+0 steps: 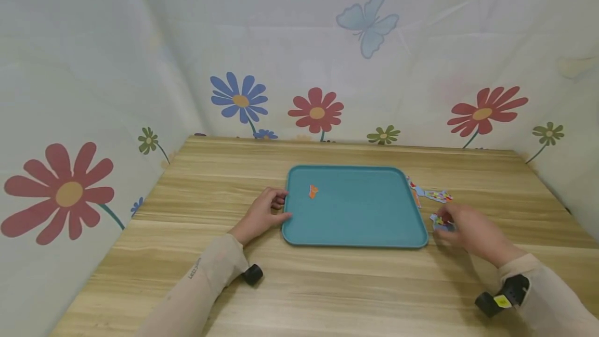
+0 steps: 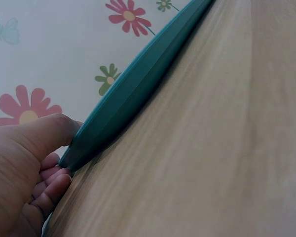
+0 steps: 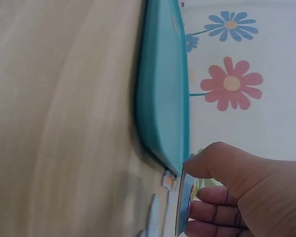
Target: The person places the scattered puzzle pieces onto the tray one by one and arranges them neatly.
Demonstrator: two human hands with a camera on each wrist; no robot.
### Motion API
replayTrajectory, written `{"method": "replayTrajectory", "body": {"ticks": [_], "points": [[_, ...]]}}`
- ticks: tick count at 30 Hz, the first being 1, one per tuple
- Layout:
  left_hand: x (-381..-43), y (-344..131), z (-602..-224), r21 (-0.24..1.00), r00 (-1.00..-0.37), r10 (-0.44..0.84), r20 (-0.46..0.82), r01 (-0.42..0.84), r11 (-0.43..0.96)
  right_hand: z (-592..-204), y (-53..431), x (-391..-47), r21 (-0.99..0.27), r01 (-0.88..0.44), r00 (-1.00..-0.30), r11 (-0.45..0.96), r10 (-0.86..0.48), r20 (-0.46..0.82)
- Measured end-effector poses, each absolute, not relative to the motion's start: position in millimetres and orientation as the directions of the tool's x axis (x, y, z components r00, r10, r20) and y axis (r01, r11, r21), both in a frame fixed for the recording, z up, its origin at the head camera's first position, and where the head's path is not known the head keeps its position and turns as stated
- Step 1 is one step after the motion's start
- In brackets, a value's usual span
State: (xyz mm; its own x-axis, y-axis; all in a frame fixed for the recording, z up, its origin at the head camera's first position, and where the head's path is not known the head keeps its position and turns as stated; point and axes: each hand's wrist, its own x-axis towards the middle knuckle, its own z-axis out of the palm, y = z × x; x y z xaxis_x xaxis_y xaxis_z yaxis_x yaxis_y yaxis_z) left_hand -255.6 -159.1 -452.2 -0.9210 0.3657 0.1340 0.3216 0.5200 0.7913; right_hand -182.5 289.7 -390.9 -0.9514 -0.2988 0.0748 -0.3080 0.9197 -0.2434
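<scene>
A teal tray lies on the wooden table. At its left edge my left hand holds the rim; in the left wrist view the thumb is at the upper rim and the fingers curl by the outer side. Past the tray's right edge, my right hand pinches a colourful flat puzzle piece between thumb and fingers. The right wrist view has this puzzle piece edge-on, standing upright near the tray's corner. A small orange piece lies in the tray's left part.
More colourful pieces lie on the table right of the tray, close to its rim and beyond my right hand. A white curtain printed with flowers and a butterfly hangs behind the table and along its sides.
</scene>
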Motion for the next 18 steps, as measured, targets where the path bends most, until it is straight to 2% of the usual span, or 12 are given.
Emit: {"method": "replayTrajectory", "body": {"ticks": [18], "points": [[-258, -161, -455, 0.789, -0.917, 0.371, 0.145, 0.334, 0.516, -358, 274, -196, -0.229, -0.335, -0.942, 0.914, -0.326, 0.08]]}}
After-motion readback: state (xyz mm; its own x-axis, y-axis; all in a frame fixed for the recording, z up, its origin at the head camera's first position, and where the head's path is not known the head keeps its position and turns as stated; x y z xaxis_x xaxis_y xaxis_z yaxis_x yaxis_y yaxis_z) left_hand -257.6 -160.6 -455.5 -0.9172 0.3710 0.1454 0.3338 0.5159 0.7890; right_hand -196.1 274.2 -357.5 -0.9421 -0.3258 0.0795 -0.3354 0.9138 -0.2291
